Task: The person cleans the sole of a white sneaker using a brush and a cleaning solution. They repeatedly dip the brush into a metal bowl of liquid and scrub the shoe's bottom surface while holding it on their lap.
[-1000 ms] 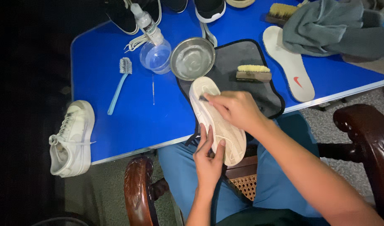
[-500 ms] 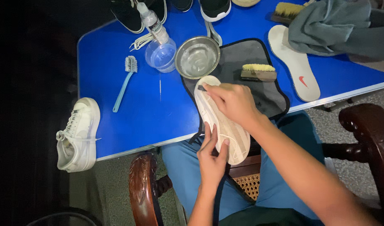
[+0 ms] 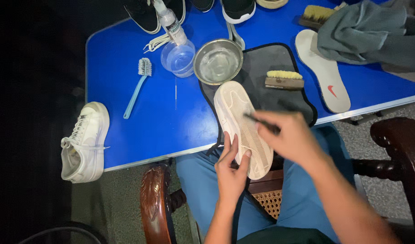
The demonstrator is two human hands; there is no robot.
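- Head view: left hand point(image 3: 231, 174) cups the heel end of a white sneaker point(image 3: 241, 127), sole up, fingers wrapped on its edge. Shoe sits over the near edge of the blue surface point(image 3: 139, 131), toe on a grey mat point(image 3: 279, 97).
- Right hand point(image 3: 292, 136) is closed, pinching a thin dark tool point(image 3: 260, 123) against the sole; hand blurred.
- On the mat: small wooden brush point(image 3: 284, 79). Just beyond it: metal bowl point(image 3: 218, 61), clear bowl point(image 3: 177, 58), spray bottle point(image 3: 167, 20).
- Left part: blue-handled brush point(image 3: 137, 87). Right edge: insole point(image 3: 323, 70), grey cloth point(image 3: 370, 34).
- Second white sneaker point(image 3: 83, 142) off the near-left corner.
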